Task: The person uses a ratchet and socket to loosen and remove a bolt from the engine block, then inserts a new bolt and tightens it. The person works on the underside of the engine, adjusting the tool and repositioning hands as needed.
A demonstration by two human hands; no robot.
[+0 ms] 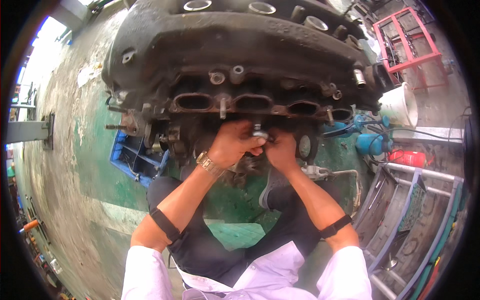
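In front of me a large, dark, greasy engine [225, 45] stands with its row of oval ports facing me. Just below the ports, both my hands meet at a shiny ratchet wrench [259, 134], whose round head points a small socket up toward the engine's underside. My left hand [234, 143], with a metal watch at the wrist, is closed, its thumb and fingers pressed against the ratchet head. Beside it my right hand [282, 151] is curled closed where the handle seems to run in; most of its fingers are hidden.
A blue divided tray [116, 152] lies on the floor at left. To the right are a grey metal tool cart [452, 187], a blue bottle jack [369, 143], a white bucket [402, 107] and a red metal frame [415, 61]. A grey post [30, 135] juts in at far left.
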